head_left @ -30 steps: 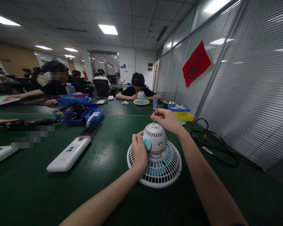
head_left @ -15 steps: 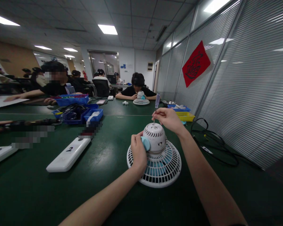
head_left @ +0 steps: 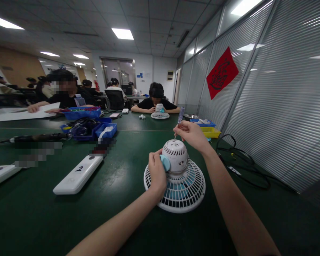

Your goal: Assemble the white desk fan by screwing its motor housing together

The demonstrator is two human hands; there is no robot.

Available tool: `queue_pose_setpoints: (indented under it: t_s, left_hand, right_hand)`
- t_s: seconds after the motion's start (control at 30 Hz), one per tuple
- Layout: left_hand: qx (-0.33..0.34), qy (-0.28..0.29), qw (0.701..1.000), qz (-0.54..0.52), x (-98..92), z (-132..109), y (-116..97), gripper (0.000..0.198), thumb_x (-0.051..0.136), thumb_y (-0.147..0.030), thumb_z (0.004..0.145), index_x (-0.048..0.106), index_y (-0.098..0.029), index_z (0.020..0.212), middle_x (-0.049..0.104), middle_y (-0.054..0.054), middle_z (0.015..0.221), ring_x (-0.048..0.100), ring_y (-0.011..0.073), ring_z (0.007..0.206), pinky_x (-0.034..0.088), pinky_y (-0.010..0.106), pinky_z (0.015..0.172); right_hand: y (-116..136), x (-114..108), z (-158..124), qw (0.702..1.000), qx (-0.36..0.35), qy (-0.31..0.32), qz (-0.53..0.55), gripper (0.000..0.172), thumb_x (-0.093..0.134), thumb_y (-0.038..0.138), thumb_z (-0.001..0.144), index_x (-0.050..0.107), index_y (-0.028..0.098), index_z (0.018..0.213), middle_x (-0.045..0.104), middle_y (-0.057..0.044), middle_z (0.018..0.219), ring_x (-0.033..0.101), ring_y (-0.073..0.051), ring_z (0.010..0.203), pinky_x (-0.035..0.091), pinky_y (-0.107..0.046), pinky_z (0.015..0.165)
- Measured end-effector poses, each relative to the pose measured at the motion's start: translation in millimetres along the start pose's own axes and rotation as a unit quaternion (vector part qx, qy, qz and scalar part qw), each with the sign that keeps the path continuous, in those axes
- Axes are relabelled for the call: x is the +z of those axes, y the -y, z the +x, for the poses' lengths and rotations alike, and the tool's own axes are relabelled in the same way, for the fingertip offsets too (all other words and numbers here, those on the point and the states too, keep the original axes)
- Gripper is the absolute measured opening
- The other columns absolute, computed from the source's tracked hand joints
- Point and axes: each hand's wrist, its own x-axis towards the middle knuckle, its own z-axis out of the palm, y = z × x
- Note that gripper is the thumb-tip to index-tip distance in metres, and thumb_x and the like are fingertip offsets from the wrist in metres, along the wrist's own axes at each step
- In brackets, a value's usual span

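Observation:
A white fan head (head_left: 175, 151) lies face down on its round grille (head_left: 192, 199), with blue blades (head_left: 180, 188) showing through the bars. My left hand (head_left: 157, 170) is wrapped against the side of the motor housing, beside a light blue knob (head_left: 165, 163). In my right hand (head_left: 189, 133) is a screwdriver with a clear handle (head_left: 181, 114), its shaft pinched between thumb and fingers. Its tip meets the top of the housing, at or near a small hole; the exact contact is too small to tell. The screwdriver leans slightly to the right.
Left of the fan lies a white device marked 2 (head_left: 77, 176). Blue bins (head_left: 106, 131) with cables stand farther back, and a yellow tray (head_left: 212, 132) is at the right near a black cable (head_left: 240, 161). Across the table, a person (head_left: 142, 105) handles another fan (head_left: 159, 114).
The screwdriver handle has tipped a little to the right, with my right hand shifting slightly. My left hand stays on the housing. At far left, a person has moved a white sheet.

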Motion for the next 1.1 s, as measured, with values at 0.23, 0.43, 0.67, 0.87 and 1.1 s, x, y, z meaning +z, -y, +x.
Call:
queue_pose_setpoints:
  t_s: [0.23, 0.43, 0.67, 0.87, 1.1]
  left_hand:
    - [-0.004, 0.0, 1.0, -0.002, -0.3, -0.4, -1.3, 0.024, 0.036, -0.027, 0.086, 0.059, -0.018, 0.085, 0.065, 0.004, 0.093, 0.058, 0.0171, 0.093, 0.043, 0.03, 0.088]
    - [0.003, -0.003, 1.0, -0.001, -0.2, 0.1, 0.1, 0.024, 0.037, -0.027, 0.087, 0.059, -0.019, 0.083, 0.065, 0.003, 0.09, 0.059, 0.0179, 0.092, 0.044, 0.031, 0.087]
    - [-0.003, 0.005, 1.0, 0.011, -0.9, -1.4, -3.0, 0.025, 0.036, -0.029, 0.087, 0.059, -0.019, 0.085, 0.064, 0.003, 0.091, 0.059, 0.0173, 0.093, 0.043, 0.03, 0.086]
    - [0.002, 0.004, 1.0, 0.009, -0.2, -0.6, -2.0, 0.024, 0.036, -0.028, 0.086, 0.059, -0.019, 0.084, 0.064, 0.003, 0.09, 0.058, 0.0172, 0.092, 0.043, 0.029, 0.087]
    - [0.005, 0.004, 1.0, 0.012, -1.1, -2.2, -4.3, 0.025, 0.036, -0.028, 0.087, 0.059, -0.019, 0.085, 0.064, 0.004, 0.092, 0.058, 0.0178, 0.093, 0.043, 0.031, 0.087]
  right_hand:
    - [-0.6, 1.3, 1.3, 0.998, 0.021, 0.006, 0.053, 0.013, 0.06, 0.022, 0.077, 0.056, 0.015, 0.067, 0.069, -0.007, 0.07, 0.051, -0.008, 0.046, 0.037, -0.021, 0.043]
    - [0.5, 1.2, 1.6, 0.998, 0.012, 0.023, 0.051, 0.012, 0.053, 0.018, 0.08, 0.062, 0.013, 0.075, 0.07, -0.007, 0.074, 0.046, -0.006, 0.042, 0.038, -0.022, 0.045]
    - [1.5, 0.8, 0.4, 1.0, 0.01, 0.012, 0.007, 0.015, 0.053, 0.025, 0.082, 0.062, 0.014, 0.075, 0.07, -0.006, 0.076, 0.051, -0.008, 0.046, 0.04, -0.022, 0.046]
    - [-0.7, 0.6, 0.1, 1.0, -0.012, -0.014, -0.011, 0.013, 0.058, 0.027, 0.079, 0.059, 0.017, 0.072, 0.069, -0.007, 0.072, 0.063, -0.015, 0.064, 0.045, -0.024, 0.052]
    - [-1.3, 2.1, 0.8, 0.999, 0.013, -0.007, 0.041, 0.014, 0.061, 0.027, 0.077, 0.054, 0.017, 0.07, 0.069, -0.006, 0.069, 0.053, -0.009, 0.046, 0.041, -0.022, 0.042]
